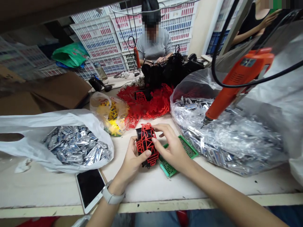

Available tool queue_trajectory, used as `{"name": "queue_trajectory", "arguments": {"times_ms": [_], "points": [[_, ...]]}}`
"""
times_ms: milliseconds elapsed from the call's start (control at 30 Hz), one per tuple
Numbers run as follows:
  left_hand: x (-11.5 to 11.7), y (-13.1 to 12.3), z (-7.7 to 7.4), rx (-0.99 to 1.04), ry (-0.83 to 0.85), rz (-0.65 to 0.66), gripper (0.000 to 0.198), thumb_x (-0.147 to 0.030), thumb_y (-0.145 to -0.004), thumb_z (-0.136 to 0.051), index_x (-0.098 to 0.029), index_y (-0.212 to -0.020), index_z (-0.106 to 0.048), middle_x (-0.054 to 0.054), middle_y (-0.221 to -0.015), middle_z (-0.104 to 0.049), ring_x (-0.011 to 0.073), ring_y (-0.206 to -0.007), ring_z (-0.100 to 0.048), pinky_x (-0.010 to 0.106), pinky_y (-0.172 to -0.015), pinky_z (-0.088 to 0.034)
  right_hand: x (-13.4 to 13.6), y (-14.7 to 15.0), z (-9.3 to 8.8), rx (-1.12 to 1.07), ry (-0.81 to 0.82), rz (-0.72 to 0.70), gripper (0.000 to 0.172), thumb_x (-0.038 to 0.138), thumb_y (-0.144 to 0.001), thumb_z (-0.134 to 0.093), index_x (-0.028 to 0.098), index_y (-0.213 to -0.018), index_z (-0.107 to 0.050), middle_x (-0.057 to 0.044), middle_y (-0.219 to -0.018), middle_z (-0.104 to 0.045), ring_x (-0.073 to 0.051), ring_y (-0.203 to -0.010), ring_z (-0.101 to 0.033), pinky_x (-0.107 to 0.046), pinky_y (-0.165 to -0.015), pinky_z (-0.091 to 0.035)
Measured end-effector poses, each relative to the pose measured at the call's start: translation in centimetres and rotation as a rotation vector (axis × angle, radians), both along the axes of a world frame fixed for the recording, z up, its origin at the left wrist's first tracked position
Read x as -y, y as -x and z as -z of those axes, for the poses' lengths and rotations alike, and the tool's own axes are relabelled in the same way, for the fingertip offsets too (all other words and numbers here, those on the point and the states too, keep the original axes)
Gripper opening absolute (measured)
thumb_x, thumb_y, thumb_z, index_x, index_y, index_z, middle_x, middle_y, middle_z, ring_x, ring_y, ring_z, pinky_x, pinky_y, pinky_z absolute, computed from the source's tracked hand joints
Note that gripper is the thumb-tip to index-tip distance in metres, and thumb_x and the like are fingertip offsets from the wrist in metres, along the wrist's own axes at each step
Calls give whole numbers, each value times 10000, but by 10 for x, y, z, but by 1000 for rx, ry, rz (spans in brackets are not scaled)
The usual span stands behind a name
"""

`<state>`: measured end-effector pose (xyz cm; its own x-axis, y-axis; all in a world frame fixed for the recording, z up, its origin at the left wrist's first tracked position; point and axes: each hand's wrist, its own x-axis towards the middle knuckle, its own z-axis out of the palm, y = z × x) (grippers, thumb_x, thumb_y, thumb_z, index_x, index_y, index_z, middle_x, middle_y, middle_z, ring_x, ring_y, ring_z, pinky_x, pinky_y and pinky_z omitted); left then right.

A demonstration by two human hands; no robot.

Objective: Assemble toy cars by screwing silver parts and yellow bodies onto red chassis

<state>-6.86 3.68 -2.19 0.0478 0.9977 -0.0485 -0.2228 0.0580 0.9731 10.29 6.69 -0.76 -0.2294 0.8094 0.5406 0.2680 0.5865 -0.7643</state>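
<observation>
Between both hands, above the pale tabletop, is a black plastic assembly with a red lattice frame on it (147,143), possibly a toy car body. My left hand (132,159) grips its left side, the thumb pressed on the red lattice. My right hand (172,148) is on its right side, with thumb and fingertips at the upper right edge of the frame. Partly under the right hand lies a green tray (169,171) of small dark pieces, perhaps screws. Behind the hands is a pile of red lattice frames (151,107).
An orange electric screwdriver (233,83) hangs at right above a clear bag of silvery parts (236,142). At left lie a white bag (71,118) of silvery packets, a phone (91,186) and a bag of yellow parts (111,115). A co-worker (155,42) sits opposite, behind black parts (165,71).
</observation>
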Motion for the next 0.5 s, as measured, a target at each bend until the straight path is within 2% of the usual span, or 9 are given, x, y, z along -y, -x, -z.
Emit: {"name": "queue_trajectory", "arguments": {"times_ms": [67, 133, 200, 333, 500], "points": [[0, -5, -2, 46, -1, -36, 717, -617, -704, -858, -267, -1208, -488, 75, -1248, -700, 263, -1178, -679, 429, -1039, -532, 3, 2, 1, 50, -55, -48, 371, 291, -998, -572, 241, -1365, -541, -136, -1314, -616, -266, -1263, -608, -466, -1094, -527], [-2, -11, -6, 122, 42, -39, 729, -779, -778, -677, -272, -1265, -486, 108, -1336, -669, 292, -1242, -652, 468, -1046, -535, 5, 3, 2, 90, -73, -67, 490, 352, -972, -637, 223, -1424, -498, -166, -1404, -575, -286, -1341, -567, -473, -1138, -501], [-3, -15, -11, 171, 86, -43, 752, -840, -806, -565, -266, -1288, -506, 125, -1403, -635, 307, -1286, -626, 477, -1041, -542, 6, 4, 4, 120, -84, -61, 565, 369, -957, -665, 212, -1462, -464, -182, -1463, -543, -292, -1399, -529, -471, -1172, -477], [-3, -19, -11, 175, 50, -126, 672, -746, -788, -696, -258, -1223, -539, 105, -1404, -635, 284, -1284, -623, 438, -1046, -538, 8, 5, 9, 181, -173, -1, 559, 322, -999, -597, 212, -1514, -409, -190, -1498, -527, -288, -1421, -514, -486, -1170, -478], [-4, -16, 0, 90, -70, -276, 721, -521, -648, -920, -232, -1208, -570, 64, -1196, -720, 240, -1127, -696, 368, -1009, -547, 12, 7, 10, 302, -346, -37, 618, 307, -1024, -519, 161, -1583, -300, -239, -1544, -476, -332, -1433, -481, -539, -1115, -494]]}}
